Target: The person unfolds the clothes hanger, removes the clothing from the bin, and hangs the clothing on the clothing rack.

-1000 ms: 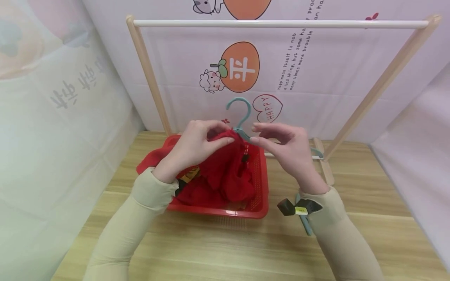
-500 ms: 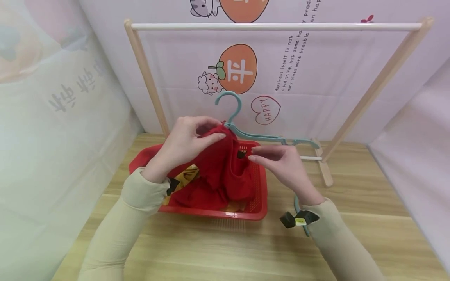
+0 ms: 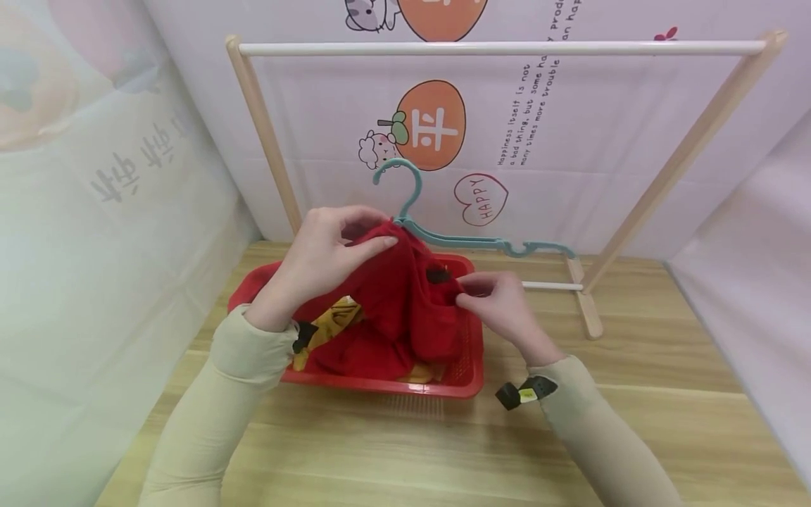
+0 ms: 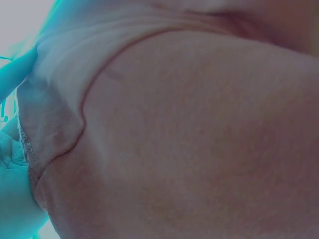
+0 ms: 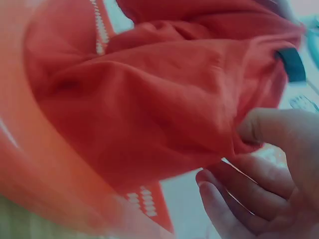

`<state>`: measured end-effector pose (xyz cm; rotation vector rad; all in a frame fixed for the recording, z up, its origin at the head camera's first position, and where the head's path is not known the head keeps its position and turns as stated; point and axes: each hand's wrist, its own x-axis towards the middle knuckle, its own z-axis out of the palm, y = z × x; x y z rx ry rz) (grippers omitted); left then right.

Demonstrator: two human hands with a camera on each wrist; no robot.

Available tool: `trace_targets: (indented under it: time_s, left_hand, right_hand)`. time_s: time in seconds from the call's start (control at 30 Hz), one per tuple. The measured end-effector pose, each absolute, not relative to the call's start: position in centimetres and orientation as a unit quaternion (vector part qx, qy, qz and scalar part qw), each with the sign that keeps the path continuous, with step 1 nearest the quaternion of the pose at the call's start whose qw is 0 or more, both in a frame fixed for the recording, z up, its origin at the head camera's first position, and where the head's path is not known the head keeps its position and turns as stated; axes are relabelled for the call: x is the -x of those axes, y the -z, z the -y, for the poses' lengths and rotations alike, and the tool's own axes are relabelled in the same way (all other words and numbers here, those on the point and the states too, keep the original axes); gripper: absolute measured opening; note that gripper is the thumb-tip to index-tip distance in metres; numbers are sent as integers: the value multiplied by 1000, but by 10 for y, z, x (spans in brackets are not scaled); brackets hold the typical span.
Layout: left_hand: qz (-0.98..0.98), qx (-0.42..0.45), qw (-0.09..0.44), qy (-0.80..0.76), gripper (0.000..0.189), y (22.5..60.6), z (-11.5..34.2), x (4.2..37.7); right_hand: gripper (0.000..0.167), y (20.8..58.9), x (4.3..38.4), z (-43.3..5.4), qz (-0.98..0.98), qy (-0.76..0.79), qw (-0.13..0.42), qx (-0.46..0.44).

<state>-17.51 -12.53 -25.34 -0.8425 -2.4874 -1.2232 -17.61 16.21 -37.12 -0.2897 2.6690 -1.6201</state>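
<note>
A red garment [image 3: 386, 289] hangs in folds from my left hand [image 3: 317, 250], which pinches its top edge just below the hook of a light-blue hanger [image 3: 453, 243]. The hanger's right arm sticks out bare above the cloth; its left arm is hidden. Lower down, my right hand [image 3: 497, 303] pinches the garment's edge. In the right wrist view, the thumb [image 5: 264, 124] presses on the red cloth [image 5: 144, 104] near a dark tag [image 5: 291, 64], with the fingers underneath. The left wrist view is mostly filled by skin close to the lens.
Under the garment stands a red plastic basket [image 3: 380, 386] with yellow cloth [image 3: 332, 324] and more red cloth in it. Behind it rises a rack with a white top bar [image 3: 500, 48] and wooden posts [image 3: 684, 162], standing on a wood-grain table [image 3: 633, 422].
My right hand has let go of the hanger's arm, dropped lower and taken the garment's edge. My left hand has shifted left with the hanger and garment.
</note>
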Motion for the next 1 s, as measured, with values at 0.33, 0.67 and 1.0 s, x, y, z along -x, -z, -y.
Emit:
trace_targets:
  time_s: [0.33,0.67,1.0]
  left_hand:
    - [861,254,122,423,29,263,147,178]
    - [855,263,119,431,27,265,164,177]
    - [867,275,97,405,31,270,176,179]
  right_hand:
    - [23,347,174,-203,-853,512,57,82]
    - [24,342,179,-226,-845,521,80,96]
    - [31,327,184,-253,-855,512,64,53]
